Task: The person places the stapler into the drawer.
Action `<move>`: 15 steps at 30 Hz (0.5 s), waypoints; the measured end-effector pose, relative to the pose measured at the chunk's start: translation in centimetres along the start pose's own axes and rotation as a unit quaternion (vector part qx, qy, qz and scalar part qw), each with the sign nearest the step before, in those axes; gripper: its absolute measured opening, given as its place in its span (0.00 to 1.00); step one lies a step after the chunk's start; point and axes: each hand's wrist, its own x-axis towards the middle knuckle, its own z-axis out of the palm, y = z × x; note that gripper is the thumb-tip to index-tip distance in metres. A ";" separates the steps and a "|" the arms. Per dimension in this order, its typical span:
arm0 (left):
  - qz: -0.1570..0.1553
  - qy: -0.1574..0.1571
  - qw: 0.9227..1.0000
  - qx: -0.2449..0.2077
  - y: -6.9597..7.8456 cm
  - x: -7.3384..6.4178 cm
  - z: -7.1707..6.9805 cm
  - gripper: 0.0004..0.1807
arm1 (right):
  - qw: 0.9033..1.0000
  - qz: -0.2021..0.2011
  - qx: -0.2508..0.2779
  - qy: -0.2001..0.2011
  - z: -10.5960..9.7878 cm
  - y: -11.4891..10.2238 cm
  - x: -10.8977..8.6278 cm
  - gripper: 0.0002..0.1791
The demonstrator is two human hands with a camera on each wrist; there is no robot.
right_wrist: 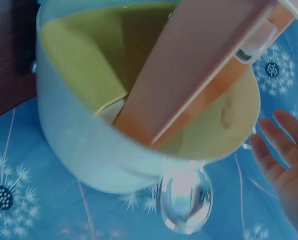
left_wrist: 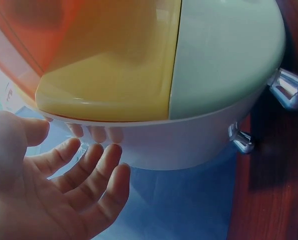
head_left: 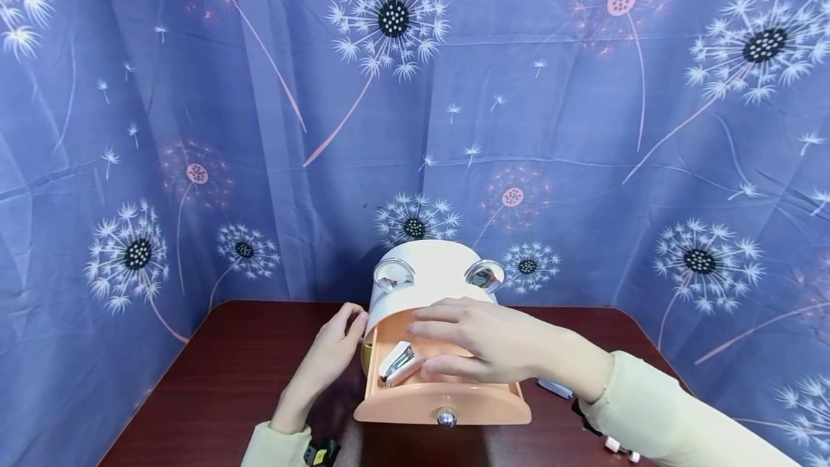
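A white, rounded desktop drawer box (head_left: 441, 261) stands on the table with its peach drawer (head_left: 447, 403) pulled out. Inside the drawer, toward its left, lies a small white stapler (head_left: 400, 364). My right hand (head_left: 486, 341) hovers over the drawer, fingers extended and holding nothing visible; its fingertips appear apart from the box in the right wrist view. My left hand (head_left: 333, 344) is beside the box's left side. In the left wrist view its loosely bent fingers (left_wrist: 101, 172) are close to the white shell; whether they touch it I cannot tell.
Two shiny oval parts (head_left: 394, 274) stick out from the box top. Yellow (left_wrist: 111, 65) and pale green (left_wrist: 221, 60) sections show on its side. A bluish object (head_left: 555, 388) and small white pieces (head_left: 621, 447) lie right on the dark red table (head_left: 214, 380). A dandelion-patterned curtain (head_left: 415, 128) hangs behind.
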 end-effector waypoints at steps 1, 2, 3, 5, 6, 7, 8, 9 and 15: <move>-0.001 -0.001 1.000 0.000 0.0 0.0 0.0 0.09 | 1.000 0.008 -0.005 0.001 -0.3 0.0 -0.4 0.24; -0.003 -0.001 1.000 0.000 0.0 0.0 0.0 0.09 | 1.000 0.019 -0.011 0.000 -0.6 0.0 -0.8 0.25; -0.004 0.000 1.000 0.000 -0.1 0.0 0.1 0.09 | 0.999 0.028 -0.015 0.001 -0.9 -0.1 -1.2 0.25; -0.006 0.001 1.000 0.000 -0.2 0.0 0.1 0.08 | 0.999 0.046 -0.029 -0.001 -1.6 -0.1 -2.2 0.25; -0.007 0.002 1.000 -0.001 -0.2 0.0 0.1 0.08 | 0.998 0.054 -0.037 -0.001 -2.0 -0.1 -2.8 0.25; -0.009 0.003 1.000 -0.002 -0.2 0.0 0.1 0.07 | 0.997 0.063 -0.045 -0.001 -2.3 -0.1 -3.5 0.25; -0.010 0.004 1.000 -0.002 -0.3 0.0 0.2 0.07 | 0.996 0.071 -0.052 0.001 -2.6 -0.1 -4.2 0.25; -0.011 0.004 1.000 -0.002 -0.3 0.0 0.2 0.06 | 0.995 0.078 -0.056 0.006 -2.8 0.0 -4.9 0.25; -0.010 0.006 1.000 0.002 -0.4 0.0 0.3 0.06 | 0.990 0.112 -0.073 0.051 -3.6 0.4 -9.6 0.25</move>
